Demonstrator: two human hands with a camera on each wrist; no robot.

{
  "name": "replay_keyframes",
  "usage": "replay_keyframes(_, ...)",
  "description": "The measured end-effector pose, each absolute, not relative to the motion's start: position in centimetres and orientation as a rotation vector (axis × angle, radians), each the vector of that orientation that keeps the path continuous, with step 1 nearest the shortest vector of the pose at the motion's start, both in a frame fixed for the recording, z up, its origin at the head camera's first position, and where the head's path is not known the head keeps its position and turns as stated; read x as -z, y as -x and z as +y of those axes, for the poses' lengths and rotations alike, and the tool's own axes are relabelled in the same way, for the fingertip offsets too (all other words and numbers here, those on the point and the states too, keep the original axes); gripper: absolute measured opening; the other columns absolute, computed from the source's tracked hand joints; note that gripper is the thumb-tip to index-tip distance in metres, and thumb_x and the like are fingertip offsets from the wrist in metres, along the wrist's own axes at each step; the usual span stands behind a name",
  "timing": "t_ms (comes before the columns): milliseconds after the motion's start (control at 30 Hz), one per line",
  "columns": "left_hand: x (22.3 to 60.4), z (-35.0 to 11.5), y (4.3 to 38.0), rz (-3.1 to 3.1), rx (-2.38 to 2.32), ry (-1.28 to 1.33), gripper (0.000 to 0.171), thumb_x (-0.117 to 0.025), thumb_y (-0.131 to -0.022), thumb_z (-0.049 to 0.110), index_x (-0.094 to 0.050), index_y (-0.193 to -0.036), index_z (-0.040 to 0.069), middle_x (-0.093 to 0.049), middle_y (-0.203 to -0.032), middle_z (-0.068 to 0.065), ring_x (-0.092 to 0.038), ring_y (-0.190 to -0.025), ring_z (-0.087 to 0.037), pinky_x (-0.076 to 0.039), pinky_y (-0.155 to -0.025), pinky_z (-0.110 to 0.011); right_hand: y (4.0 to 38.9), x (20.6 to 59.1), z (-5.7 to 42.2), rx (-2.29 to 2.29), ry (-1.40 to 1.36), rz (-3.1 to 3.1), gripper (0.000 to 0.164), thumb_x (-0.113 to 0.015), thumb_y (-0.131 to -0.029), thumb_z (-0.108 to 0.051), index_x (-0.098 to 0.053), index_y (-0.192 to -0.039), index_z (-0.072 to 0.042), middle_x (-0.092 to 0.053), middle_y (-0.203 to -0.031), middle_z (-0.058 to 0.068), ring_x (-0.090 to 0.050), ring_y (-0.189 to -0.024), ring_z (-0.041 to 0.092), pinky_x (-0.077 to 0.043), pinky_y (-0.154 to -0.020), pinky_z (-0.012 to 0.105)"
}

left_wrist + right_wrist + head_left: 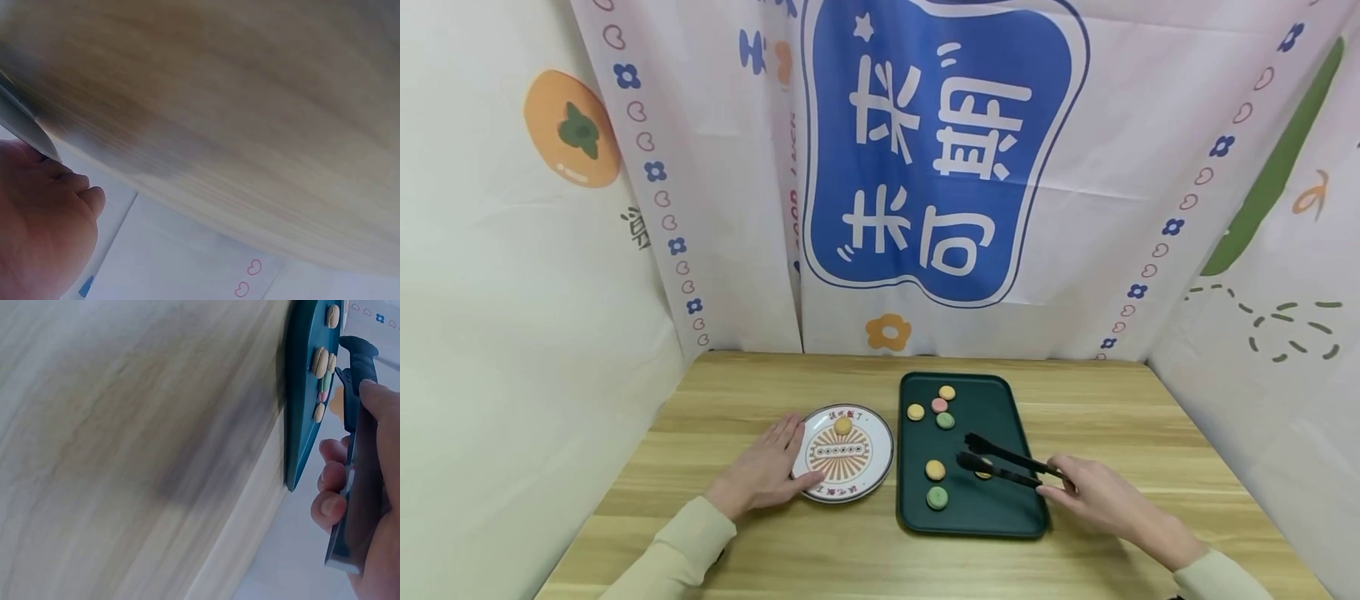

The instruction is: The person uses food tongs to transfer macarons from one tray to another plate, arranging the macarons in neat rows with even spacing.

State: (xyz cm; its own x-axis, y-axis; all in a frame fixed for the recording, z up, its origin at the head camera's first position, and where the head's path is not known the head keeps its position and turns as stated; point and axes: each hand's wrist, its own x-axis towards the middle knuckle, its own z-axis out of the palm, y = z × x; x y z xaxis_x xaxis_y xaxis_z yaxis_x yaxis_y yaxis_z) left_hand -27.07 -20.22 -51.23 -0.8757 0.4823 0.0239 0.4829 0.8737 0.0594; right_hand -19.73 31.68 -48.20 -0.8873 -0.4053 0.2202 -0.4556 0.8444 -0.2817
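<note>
Green tray [981, 514] between hands [766, 469] [1096, 495]

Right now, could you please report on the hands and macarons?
Left hand touching plate. Right hand holding black tongs, tips apart. One macaron on plate. Tongs partly hiding another on tray.

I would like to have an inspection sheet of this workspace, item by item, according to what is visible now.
Surface: wooden table, light brown, striped grain.
Job's things: white plate with one yellow cookie; dark green tray beside it, bearing seven small cookies, one partly hidden by black tongs.
Clutter: nothing seen.
Left hand: touches the plate's rim.
Right hand: holds the tongs over the tray, their arms apart.
Cables: nothing seen.
Surroundings: printed cloth behind the table; pale printed walls at both sides.
</note>
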Motion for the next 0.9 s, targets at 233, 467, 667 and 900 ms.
replay_keyframes(233, 51.2, -20.2, 27.0, -3.038, 0.115, 0.773, 0.101, -0.037, -0.092, 0.073, -0.029, -0.149, -0.01, -0.02, -0.16, -0.028, -0.021, -0.15, -0.039, -0.023, -0.123, -0.05, 19.7, 48.4, 32.5, -0.506, -0.654, -2.884, 0.027, -0.065, -0.092, -0.046, -0.061, -0.099, -0.019, -0.041, -0.062, -0.019, -0.032, -0.051, -0.006, -0.031, -0.044, 0.015)
replay_keyframes(467, 51.2, -20.2, 27.0, -3.042, 0.109, 0.775, 0.101, -0.037, -0.092, 0.073, -0.029, -0.149, -0.01, -0.02, -0.16, -0.028, -0.021, -0.15, -0.039, -0.023, -0.123, -0.05, 19.7, 48.6, 33.1, -0.51, -0.624, -2.924, 0.029, -0.063, -0.093, -0.047, -0.062, -0.1, -0.02, -0.042, -0.063, -0.019, -0.034, -0.051, -0.006, -0.032, -0.044, 0.015)
replay_keyframes(667, 51.1, -20.2, 27.0, -3.042, 0.112, 0.773, 0.101, -0.039, -0.092, 0.073, -0.028, -0.149, -0.01, -0.019, -0.16, -0.028, -0.021, -0.15, -0.04, -0.023, -0.123, -0.051, 19.6, 48.6, 33.3, -0.517, -0.654, -2.919, 0.025, -0.064, -0.093, -0.045, -0.061, -0.1, -0.021, -0.042, -0.063, -0.019, -0.034, -0.051, -0.006, -0.033, -0.045, 0.015)
replay_keyframes(900, 51.1, -20.2, 27.2, -3.044, 0.093, 0.776, 0.102, -0.036, -0.092, 0.074, -0.027, -0.15, -0.009, -0.019, -0.16, -0.027, -0.02, -0.15, -0.039, -0.023, -0.123, -0.05, 19.6, 48.9, 33.5, -0.55, -0.647, -2.946, 0.029, -0.062, -0.093, -0.048, -0.061, -0.1, -0.02, -0.044, -0.064, -0.019, -0.036, -0.051, -0.006, -0.034, -0.044, 0.016)
